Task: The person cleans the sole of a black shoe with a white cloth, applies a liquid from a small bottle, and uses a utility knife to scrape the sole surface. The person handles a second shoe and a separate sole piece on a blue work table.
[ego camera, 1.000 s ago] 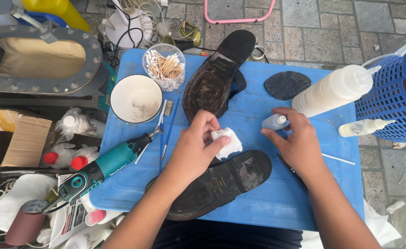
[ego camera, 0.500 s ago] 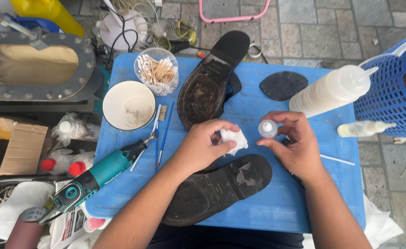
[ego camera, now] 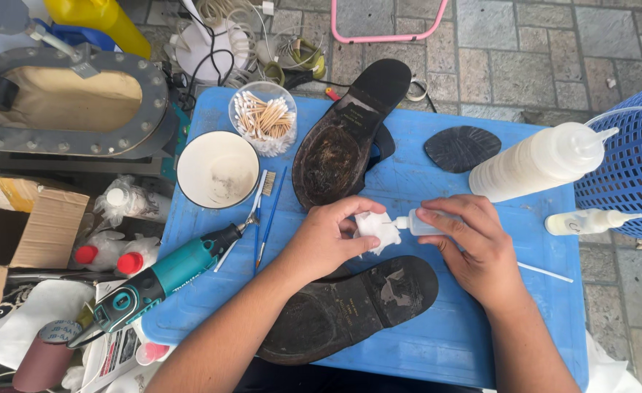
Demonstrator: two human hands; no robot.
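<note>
My left hand [ego camera: 326, 239] pinches a white cotton wad [ego camera: 376, 230] above the blue table [ego camera: 481, 320]. My right hand [ego camera: 474, 247] grips a small clear bottle [ego camera: 417, 223] laid on its side, its white nozzle touching the wad. Just below both hands lies a black shoe sole [ego camera: 350, 309], underside up. A second worn black sole [ego camera: 346, 142] lies beyond the hands, toward the back of the table.
A white bowl [ego camera: 217, 169], a jar of cotton swabs [ego camera: 263, 118], a teal rotary tool [ego camera: 162, 276] and thin brushes [ego camera: 266, 218] lie left. A black heel patch [ego camera: 461, 148], a large squeeze bottle [ego camera: 539, 161], a small bottle [ego camera: 589, 221] and a blue basket [ego camera: 627, 167] lie right.
My right hand tipped the small bottle from upright onto its side and brought its nozzle against the wad. My left hand with the wad stayed over the near sole.
</note>
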